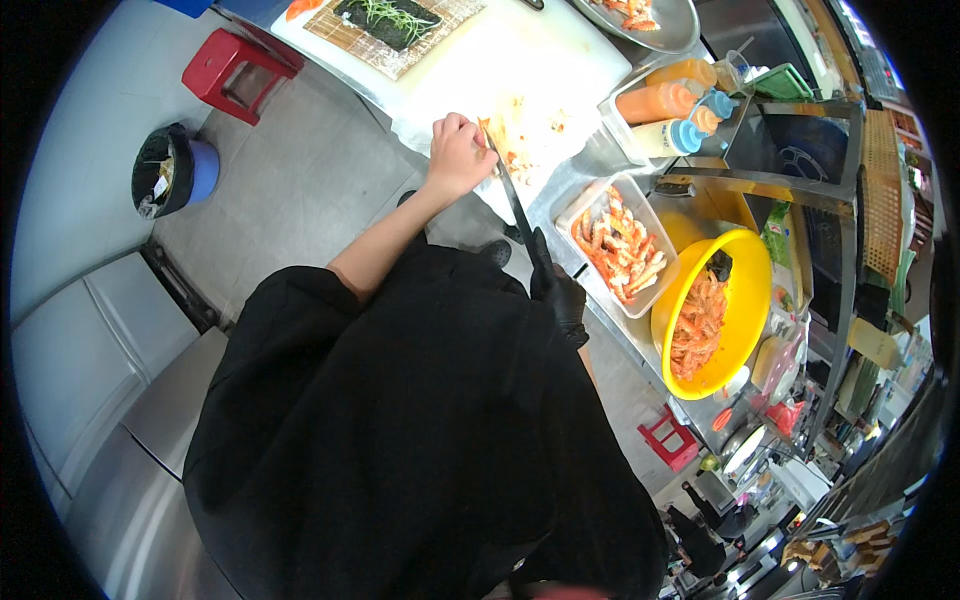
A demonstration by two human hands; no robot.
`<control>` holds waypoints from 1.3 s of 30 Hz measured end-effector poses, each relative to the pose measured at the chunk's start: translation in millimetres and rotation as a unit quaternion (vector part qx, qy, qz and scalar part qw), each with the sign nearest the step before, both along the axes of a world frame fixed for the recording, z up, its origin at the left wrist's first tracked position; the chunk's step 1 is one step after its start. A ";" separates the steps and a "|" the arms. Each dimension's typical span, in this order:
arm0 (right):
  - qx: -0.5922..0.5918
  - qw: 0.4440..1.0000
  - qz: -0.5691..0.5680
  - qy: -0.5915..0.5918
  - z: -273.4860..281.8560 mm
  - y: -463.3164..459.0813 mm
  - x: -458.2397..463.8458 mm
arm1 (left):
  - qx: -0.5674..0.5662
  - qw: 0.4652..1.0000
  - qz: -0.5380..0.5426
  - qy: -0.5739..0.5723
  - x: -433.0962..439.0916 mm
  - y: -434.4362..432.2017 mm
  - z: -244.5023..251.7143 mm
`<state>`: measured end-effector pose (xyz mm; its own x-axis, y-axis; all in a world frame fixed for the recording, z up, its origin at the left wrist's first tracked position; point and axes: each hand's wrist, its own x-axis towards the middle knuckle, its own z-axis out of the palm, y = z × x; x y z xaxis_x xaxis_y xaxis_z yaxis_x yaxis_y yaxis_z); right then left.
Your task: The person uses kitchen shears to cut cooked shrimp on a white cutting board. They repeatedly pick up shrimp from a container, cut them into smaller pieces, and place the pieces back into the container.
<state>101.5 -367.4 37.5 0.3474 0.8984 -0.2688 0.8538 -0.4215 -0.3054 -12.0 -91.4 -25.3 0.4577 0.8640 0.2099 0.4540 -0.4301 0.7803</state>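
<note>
My bare left hand point(459, 154) pinches a small orange shellfish piece point(484, 127), mostly covered by the fingers. The blade of a long knife point(512, 195) reaches this piece at its tip. My right hand point(559, 294), in a black glove, grips the knife by its handle. Beneath the left hand lies a white covering point(551, 154), strewn with orange shellfish scraps point(517, 161). Beside the knife stands a clear plastic tub point(664, 264) of orange-and-white shellfish pieces point(616, 244). Whether the blade touches the left fingers, I cannot tell.
A white cutting board point(517, 52) carries a bamboo rolling mat point(330, 30) with nori point(356, 15) and green strips. Sauce bottles point(649, 105) stand in a bin at right. Nearer are a yellow basin point(739, 322) of shellfish and a steel shelf frame point(795, 187). A red stool point(225, 64) is leftward.
</note>
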 end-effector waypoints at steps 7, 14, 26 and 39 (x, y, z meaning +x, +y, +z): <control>0.000 0.997 0.023 -0.072 -10.2 -3.3 -8.2 | -0.004 0.999 0.012 0.040 6.4 5.2 -2.0; -0.021 1.000 -0.010 -0.016 -22.2 -8.4 -3.2 | -0.025 0.999 -0.016 0.045 0.0 13.3 -7.0; -0.008 0.993 -0.060 0.103 19.6 -10.7 3.3 | -0.011 0.997 -0.040 0.067 -3.2 16.2 -9.6; 0.063 0.961 -0.195 0.186 18.3 -59.4 3.5 | -0.486 0.845 -0.068 -0.212 -17.5 42.7 20.0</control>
<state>105.0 -426.8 55.8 0.5649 0.7535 -0.3363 0.4606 -0.6261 -0.6291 -29.5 -48.8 -5.3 0.6278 0.6682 -0.3993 0.0437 0.4819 0.8751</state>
